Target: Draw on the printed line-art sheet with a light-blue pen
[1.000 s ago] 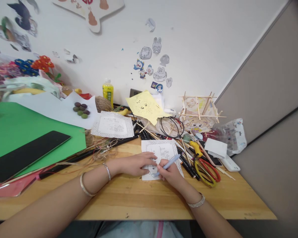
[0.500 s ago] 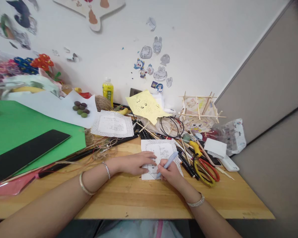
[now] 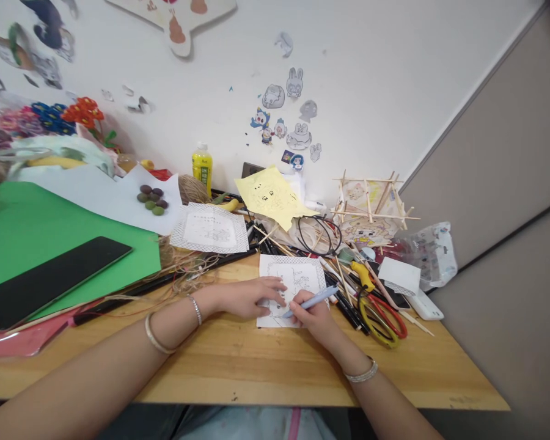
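Observation:
A white sheet of paper (image 3: 275,264) with a patterned border and black line drawings lies on the wooden table (image 3: 238,366). On its left side my left hand (image 3: 250,298) rests flat, fingers spread across the paper. My right hand (image 3: 314,315) grips a light blue pen (image 3: 318,297), its tip at the lower part of the sheet and its barrel slanting up to the right. The fingers of that hand partly cover the paper. Farther back lies a similar bordered sheet (image 3: 209,228), out of reach of both hands.
Right of the paper are black markers (image 3: 348,313) and scissors with red and yellow handles (image 3: 385,321). Behind stand a yellow drink bottle (image 3: 202,168) and a stick frame (image 3: 369,211). A black tablet-like slab (image 3: 55,278) lies on green card (image 3: 9,214) at left.
The pen has tipped lower toward the right, and its tip has shifted slightly left and up on the paper. My left hand stays on the sheet. The view has shifted slightly.

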Tool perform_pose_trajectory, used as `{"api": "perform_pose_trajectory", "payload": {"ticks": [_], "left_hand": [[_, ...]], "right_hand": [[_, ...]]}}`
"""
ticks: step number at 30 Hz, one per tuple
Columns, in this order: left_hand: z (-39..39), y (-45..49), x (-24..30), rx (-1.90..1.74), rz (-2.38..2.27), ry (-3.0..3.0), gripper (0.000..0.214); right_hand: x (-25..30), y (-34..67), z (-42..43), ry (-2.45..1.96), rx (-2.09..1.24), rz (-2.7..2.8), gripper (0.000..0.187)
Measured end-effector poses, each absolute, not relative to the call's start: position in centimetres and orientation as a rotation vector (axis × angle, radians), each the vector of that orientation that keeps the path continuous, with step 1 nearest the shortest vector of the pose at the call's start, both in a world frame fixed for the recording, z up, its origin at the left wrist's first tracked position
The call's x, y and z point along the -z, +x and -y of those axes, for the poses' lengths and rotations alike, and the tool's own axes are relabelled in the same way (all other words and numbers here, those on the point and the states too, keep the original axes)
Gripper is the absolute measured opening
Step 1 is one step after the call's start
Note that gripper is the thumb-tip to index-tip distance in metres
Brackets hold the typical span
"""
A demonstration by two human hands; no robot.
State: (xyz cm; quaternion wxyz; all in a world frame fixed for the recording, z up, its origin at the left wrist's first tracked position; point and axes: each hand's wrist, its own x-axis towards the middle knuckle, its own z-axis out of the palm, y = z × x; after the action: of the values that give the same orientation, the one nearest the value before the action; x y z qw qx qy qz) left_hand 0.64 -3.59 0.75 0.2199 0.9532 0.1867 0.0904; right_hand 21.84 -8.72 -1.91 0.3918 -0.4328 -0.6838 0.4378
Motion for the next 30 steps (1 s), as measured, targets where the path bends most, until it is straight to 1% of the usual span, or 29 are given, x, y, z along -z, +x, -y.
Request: {"api": "perform_pose_trajectory", "payload": {"ticks": [3, 7, 15, 21, 25, 30], "left_hand": [[3.68, 0.76, -0.66, -0.254, -0.525, 2.637, 0.049], [3.87, 0.96, -0.61, -0.288, -0.542, 2.618, 0.045], [4.18, 1.16, -1.33, -0.285, -0.551, 2.604, 0.049], [4.15, 1.13, -1.29, -0.245, -0.562, 2.616, 0.047], [4.14, 1.12, -1.21, -0.252, -0.548, 2.627, 0.047], [4.17, 1.13, -1.19, -0.28, -0.552, 2.62, 0.045]], "right_hand": [[2.02, 21.75, 8.68, -1.082, -1.131, 1.741, 0.029], [1.92, 21.7, 8.63, -1.073, -1.15, 1.739, 0.029], [1.93, 21.74, 8.65, -1.077, -1.148, 1.766, 0.027], [1.87, 21.79, 8.58, -1.081, -1.149, 1.772, 0.031], [1.8, 21.73, 8.6, -1.08, -1.18, 1.75, 0.029], [1.72, 21.78, 8.64, -1.118, -1.157, 1.761, 0.033]]}}
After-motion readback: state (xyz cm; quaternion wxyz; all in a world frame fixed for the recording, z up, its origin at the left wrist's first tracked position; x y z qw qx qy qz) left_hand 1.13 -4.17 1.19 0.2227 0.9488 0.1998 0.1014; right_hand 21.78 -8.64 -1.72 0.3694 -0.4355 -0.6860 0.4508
